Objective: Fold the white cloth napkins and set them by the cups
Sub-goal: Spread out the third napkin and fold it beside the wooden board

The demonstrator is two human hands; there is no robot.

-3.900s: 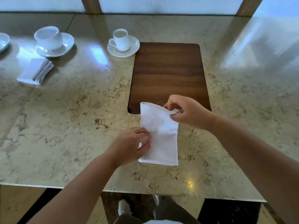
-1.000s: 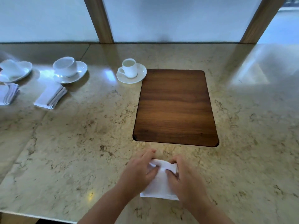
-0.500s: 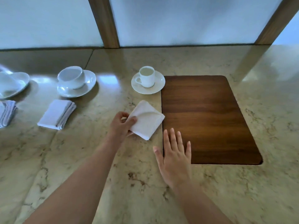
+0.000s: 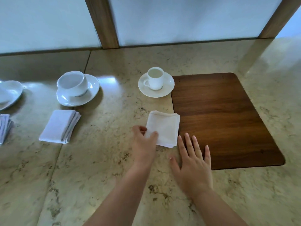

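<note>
The folded white napkin (image 4: 163, 128) lies flat on the shiny stone counter (image 4: 97, 168). It is a soft square with stacked layers along its right side, and its right edge just overlaps the left edge of the dark wooden board (image 4: 224, 118). The small cup (image 4: 155, 78) stands on its round saucer (image 4: 156, 86) just behind the napkin, a little apart from it.

The left hand (image 4: 144, 144) holds the napkin's near left corner, with the thumb on top and the fingers curled at its left edge. The right hand (image 4: 193, 162) lies flat with straight, spread fingers, partly on the stone and partly over the board's near left edge. It sits just beside the napkin and does not touch it.

Farther left, a wide cup (image 4: 72, 83) sits on a big saucer (image 4: 78, 92), with another folded napkin (image 4: 59, 126) lying in front of it. The stone between the two napkins is bare and smooth, with brown veins. At the far left edge are a plate (image 4: 9, 93) and part of a third napkin (image 4: 4, 128).
</note>
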